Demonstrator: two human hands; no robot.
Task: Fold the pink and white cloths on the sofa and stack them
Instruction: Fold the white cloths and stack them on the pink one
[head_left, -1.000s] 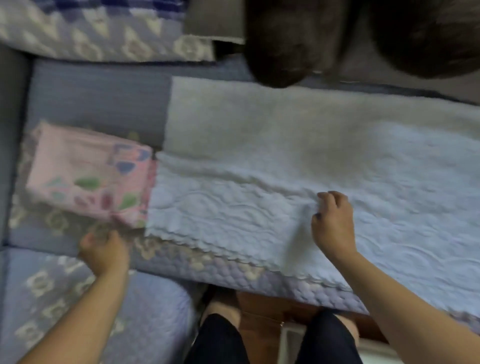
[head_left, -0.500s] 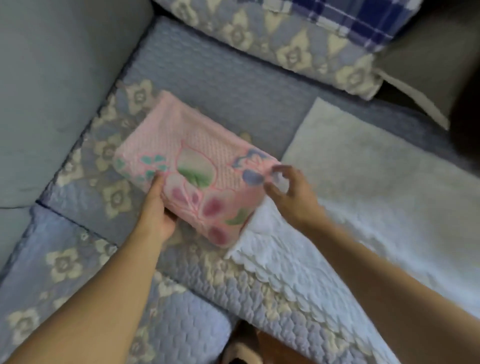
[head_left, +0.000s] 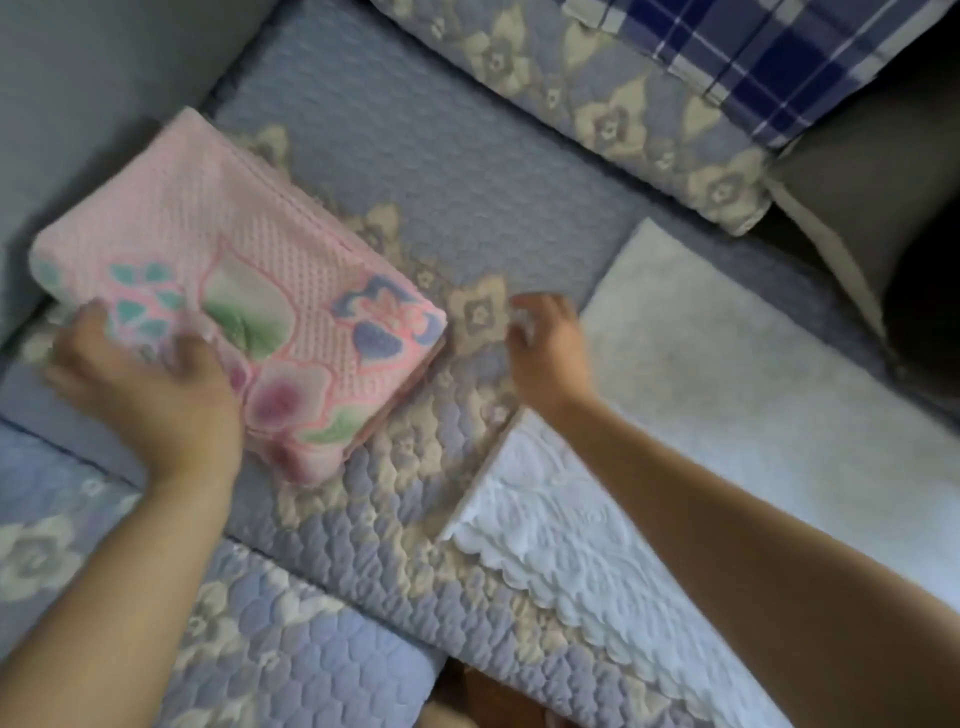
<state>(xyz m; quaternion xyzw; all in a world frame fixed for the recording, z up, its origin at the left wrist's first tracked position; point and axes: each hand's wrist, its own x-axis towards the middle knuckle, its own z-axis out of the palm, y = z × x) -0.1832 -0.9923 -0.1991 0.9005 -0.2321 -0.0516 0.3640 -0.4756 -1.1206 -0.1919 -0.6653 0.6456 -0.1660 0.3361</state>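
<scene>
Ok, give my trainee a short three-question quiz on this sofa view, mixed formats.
1. True or false: the pink cloth is already folded.
2. The left hand rests on: A) pink cloth B) white cloth C) plaid cushion.
3. Fill in: the pink cloth does not lie on the white cloth, so they are not yet ____.

Key: 1 true; 2 A; 3 stacked.

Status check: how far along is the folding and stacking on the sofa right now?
Done: the pink cloth is folded into a compact block. In hand: left hand rests on it; right hand is at the white cloth. Left: the white cloth lies only partly folded, and nothing is stacked.
</scene>
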